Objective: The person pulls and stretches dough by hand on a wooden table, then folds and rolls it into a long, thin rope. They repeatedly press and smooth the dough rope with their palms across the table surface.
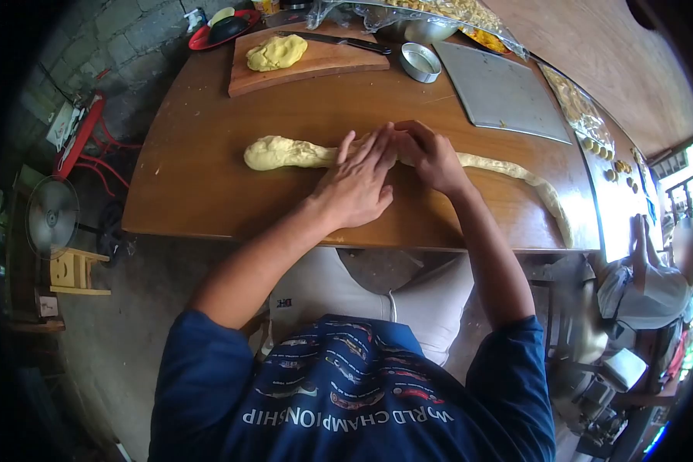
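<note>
A long rope of yellow dough (289, 153) stretches across the wooden table, with a thick bulb at its left end. Its thin right part curves down toward the table's front edge. My left hand (356, 179) lies on the dough near the middle, fingers stretched out and thumb apart. Beside it my right hand (433, 160) is bent over the dough with curled fingers, closed around it. The fingertips of both hands meet, and the stretch of dough beneath them is hidden.
On a cutting board (331, 66) rest a dough lump (276, 53) and a knife (346, 41). Nearby are a round metal tin (420, 62) and a flat metal tray (504, 91). Small dough pieces (599, 148) lie at right, near another person (651, 289). A fan (52, 216) stands left.
</note>
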`<state>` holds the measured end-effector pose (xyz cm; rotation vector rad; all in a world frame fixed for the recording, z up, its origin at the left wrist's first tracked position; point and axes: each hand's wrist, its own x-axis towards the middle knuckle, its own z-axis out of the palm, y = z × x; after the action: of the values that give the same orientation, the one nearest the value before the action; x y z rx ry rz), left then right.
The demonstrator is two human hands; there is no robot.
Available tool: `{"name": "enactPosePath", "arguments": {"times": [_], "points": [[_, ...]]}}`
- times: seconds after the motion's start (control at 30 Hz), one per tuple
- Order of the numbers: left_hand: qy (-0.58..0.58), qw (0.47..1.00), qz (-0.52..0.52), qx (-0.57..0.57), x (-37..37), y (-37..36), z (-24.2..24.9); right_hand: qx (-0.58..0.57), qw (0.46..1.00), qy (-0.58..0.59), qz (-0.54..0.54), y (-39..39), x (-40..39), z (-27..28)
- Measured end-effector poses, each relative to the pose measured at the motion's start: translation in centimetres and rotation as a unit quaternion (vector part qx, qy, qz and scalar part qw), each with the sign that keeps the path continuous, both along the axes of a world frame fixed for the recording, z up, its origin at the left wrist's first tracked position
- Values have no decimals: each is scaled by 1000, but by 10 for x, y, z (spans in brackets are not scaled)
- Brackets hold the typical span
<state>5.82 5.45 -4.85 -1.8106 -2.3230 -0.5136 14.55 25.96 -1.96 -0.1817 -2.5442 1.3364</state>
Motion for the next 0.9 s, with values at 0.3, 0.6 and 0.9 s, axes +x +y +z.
{"name": "enactPosePath", "arguments": {"times": [0.3,0.6,0.9], "points": [[-168,982,-28,77,-47,-4,20,212,974,57,-56,-10,21,-17],[-54,993,-9,104,-25,35,8,271,939,159,-140,-33,22,-27],[-274,954,-8,124,-26,14,13,71,991,27,-108,-17,26,-3]]}}
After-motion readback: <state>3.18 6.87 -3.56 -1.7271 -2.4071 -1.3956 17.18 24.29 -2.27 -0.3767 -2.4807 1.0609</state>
